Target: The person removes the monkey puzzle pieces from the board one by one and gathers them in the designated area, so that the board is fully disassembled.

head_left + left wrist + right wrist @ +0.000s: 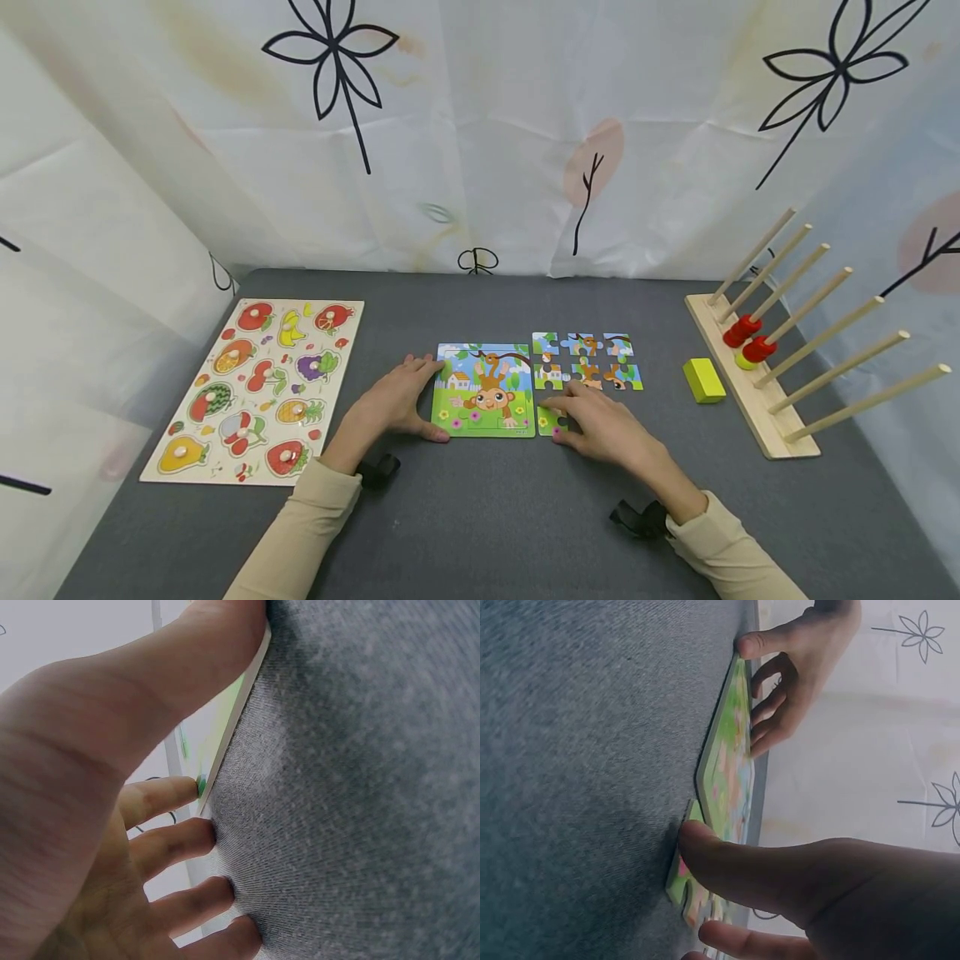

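Note:
A monkey jigsaw board (487, 404) lies flat on the grey table. At its left side, my left hand (397, 400) is spread, the thumb at the near corner and fingertips along the upper edge; the left wrist view shows the fingers (176, 840) loosely extended. Just right of the board, my right hand (600, 425) pinches a green puzzle piece (547, 421), thumb on its near edge. The right wrist view shows that thumb (705, 847) on the piece (676, 889). Loose puzzle pieces (588, 343) stand in rows beyond, partly covered by my right fingers.
A fruit peg puzzle board (255, 392) lies on the left. To the right are a yellow block (703, 381) and a wooden rack (798, 447) with slanting pegs, carrying red beads (742, 329) and a yellow one. A patterned white curtain (495, 133) hangs behind the table.

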{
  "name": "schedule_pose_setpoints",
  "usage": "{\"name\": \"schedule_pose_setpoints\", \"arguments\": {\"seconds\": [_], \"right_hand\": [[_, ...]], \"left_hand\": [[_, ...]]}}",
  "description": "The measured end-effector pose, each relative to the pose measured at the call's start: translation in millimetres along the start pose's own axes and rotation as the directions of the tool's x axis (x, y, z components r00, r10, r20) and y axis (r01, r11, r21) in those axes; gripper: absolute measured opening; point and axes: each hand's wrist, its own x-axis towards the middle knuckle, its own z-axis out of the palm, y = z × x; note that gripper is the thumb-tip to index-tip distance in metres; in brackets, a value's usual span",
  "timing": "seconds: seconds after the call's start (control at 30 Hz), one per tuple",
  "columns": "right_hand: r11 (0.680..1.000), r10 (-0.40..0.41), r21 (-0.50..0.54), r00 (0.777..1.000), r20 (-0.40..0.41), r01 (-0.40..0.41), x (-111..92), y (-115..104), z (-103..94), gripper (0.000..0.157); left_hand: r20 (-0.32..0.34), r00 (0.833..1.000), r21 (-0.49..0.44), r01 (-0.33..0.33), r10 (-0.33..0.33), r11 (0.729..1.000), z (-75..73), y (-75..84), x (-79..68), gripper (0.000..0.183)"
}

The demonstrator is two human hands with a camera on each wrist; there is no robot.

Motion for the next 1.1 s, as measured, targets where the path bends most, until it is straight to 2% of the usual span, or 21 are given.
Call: {"name": "schedule_pose_setpoints", "arguments": {"seconds": [0.27, 0.53, 0.8, 1.1], "right_hand": [[0.998, -0.056, -0.009, 0.997, -0.046, 0.056, 4.9, -8.8, -2.7, 0.044], [0.997, -0.078, -0.031, 0.997, -0.028, 0.077, 18.6, -23.8, 3.2, 0.046], [0.985, -0.163, -0.051, 0.986, -0.015, 0.162, 30.6, -39.4, 13.2, 0.044], [0.981, -0.187, -0.047, 0.982, 0.012, 0.187, 40.0, -51.8, 22.9, 0.051]], "left_hand": [[-0.004, 1.000, 0.000, -0.003, 0.003, 1.000, 0.0, -0.1, -0.4, 0.117], [0.001, 1.000, 0.001, -0.004, 0.004, 1.000, -0.8, -0.2, 0.1, 0.117], [0.000, 1.000, -0.008, -0.001, 0.001, 1.000, -0.2, -0.5, -0.4, 0.117], [0.005, 1.000, -0.010, 0.006, -0.006, 1.000, 0.8, -0.8, 0.5, 0.117]]}}
